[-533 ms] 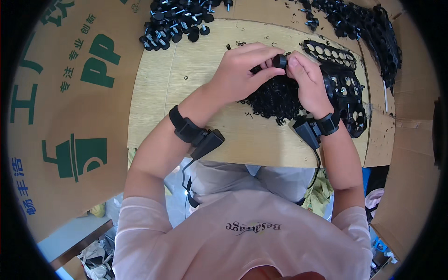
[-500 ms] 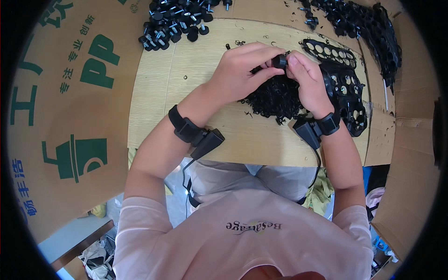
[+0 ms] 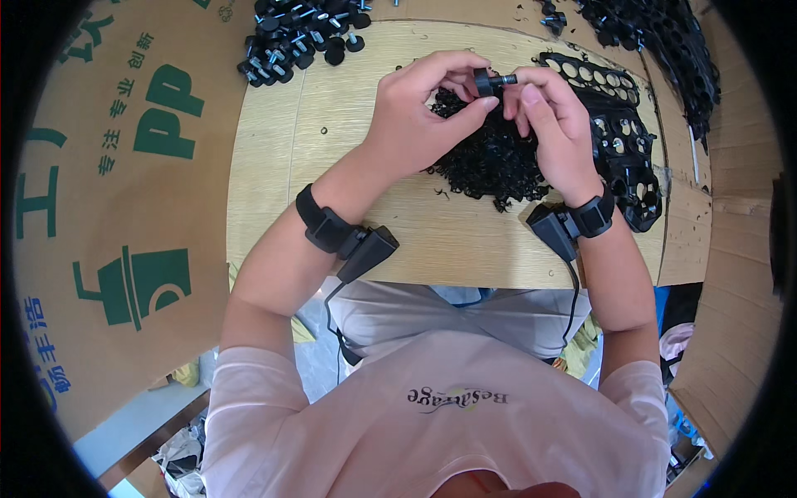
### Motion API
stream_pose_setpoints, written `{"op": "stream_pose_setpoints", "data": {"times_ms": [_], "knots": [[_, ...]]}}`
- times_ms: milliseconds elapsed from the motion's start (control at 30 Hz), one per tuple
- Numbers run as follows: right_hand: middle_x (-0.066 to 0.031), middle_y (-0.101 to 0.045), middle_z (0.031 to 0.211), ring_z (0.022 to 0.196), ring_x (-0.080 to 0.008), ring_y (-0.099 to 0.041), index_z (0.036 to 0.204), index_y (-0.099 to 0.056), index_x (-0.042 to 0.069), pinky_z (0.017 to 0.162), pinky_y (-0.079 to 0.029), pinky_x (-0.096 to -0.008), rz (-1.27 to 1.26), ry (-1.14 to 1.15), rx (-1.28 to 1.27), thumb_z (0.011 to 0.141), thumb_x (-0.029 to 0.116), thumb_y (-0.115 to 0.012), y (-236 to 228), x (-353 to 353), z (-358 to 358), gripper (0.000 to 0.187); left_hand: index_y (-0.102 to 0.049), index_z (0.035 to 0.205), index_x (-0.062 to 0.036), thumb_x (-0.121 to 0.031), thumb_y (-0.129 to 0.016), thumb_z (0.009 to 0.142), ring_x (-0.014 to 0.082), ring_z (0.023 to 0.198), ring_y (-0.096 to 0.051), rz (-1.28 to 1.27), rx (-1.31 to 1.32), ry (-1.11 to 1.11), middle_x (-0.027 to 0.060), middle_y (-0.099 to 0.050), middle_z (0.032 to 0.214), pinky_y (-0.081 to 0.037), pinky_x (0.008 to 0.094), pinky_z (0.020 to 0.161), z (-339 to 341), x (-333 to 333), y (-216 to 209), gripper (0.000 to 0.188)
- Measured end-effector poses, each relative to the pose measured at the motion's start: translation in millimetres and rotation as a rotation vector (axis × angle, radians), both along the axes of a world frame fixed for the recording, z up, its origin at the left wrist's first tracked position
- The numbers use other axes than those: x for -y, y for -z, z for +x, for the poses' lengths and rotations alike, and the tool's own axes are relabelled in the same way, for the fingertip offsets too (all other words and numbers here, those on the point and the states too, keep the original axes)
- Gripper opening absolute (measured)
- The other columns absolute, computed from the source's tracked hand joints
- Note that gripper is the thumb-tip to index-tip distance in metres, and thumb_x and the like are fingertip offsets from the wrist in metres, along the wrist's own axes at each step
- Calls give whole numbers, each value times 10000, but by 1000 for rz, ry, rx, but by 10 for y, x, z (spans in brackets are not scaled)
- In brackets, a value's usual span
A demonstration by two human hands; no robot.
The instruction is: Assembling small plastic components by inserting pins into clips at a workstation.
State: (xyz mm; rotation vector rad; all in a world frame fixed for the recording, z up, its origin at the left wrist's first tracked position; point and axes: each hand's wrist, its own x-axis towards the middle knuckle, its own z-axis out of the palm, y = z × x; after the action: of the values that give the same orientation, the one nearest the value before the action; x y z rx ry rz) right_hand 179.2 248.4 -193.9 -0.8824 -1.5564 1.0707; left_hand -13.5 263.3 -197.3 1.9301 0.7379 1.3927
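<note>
Left fingers [image 3: 473, 114] pinch a black knob [image 3: 482, 82] by its head above a pile of black scraps [image 3: 490, 162], the knob's threaded stud [image 3: 506, 80] pointing right. Right fingers [image 3: 544, 79] curl half-open at the stud's tip, their grip unclear; the step seems to be working that end, calling for a steady left pinch.

knob [image 3: 484, 83]: matt plastic | tabletop [image 3: 465, 241]: wood-grained | carton [image 3: 124, 207]: matt cardboard | shirt [image 3: 398, 444]: smooth cloth

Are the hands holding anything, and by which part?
The left hand holds a black knob by its round head; the right hand is at the tip of its stud, contact unclear.
</note>
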Motion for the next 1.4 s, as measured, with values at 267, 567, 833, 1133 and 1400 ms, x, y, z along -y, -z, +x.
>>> {"op": "stream_pose_setpoints", "data": {"times_ms": [267, 567, 833, 1133, 1400], "knots": [[-71, -706, 961, 802, -121, -657, 1146, -649, 31, 687, -510, -244, 193, 117, 203, 916, 59, -601, -86, 26, -28, 237, -597, 1168, 45, 2, -680, 858, 117, 904, -607, -77, 16, 50, 72, -649, 975, -503, 258, 820, -22, -18, 42, 324], [-154, -695, 895, 768, -267, -686, 1076, -665, 40, 670, -540, -323, 370, 165, 504, 874, 20, -605, -93, 10, -3, 213, -623, 1111, 69, -14, -672, 875, 112, 850, -628, -139, 40, -4, 102, -679, 972, -507, 236, 786, 10, -49, 88, 255], [-141, -664, 786, 696, -325, -648, 957, -643, 42, 620, -525, -401, 499, 196, 741, 848, 75, -598, -102, 42, 1, 122, -638, 1075, 74, -30, -707, 854, 85, 782, -610, -221, -31, -38, 82, -681, 913, -501, 210, 717, 21, -4, 79, 254], [-143, -666, 777, 674, -320, -647, 913, -661, 45, 609, -525, -396, 514, 224, 743, 821, 91, -624, -71, 18, 7, 110, -635, 1096, 65, -21, -680, 870, 81, 848, -585, -212, -14, 22, 60, -661, 953, -486, 222, 765, 11, -35, 109, 246], [-116, -665, 743, 632, -239, -648, 963, -677, 25, 595, -515, -311, 331, 187, 488, 871, 93, -606, -89, 25, -21, 134, -601, 1173, 38, -38, -565, 927, 119, 889, -615, -297, 105, 157, 93, -665, 1030, -506, 254, 805, -21, -46, 37, 261]]}}
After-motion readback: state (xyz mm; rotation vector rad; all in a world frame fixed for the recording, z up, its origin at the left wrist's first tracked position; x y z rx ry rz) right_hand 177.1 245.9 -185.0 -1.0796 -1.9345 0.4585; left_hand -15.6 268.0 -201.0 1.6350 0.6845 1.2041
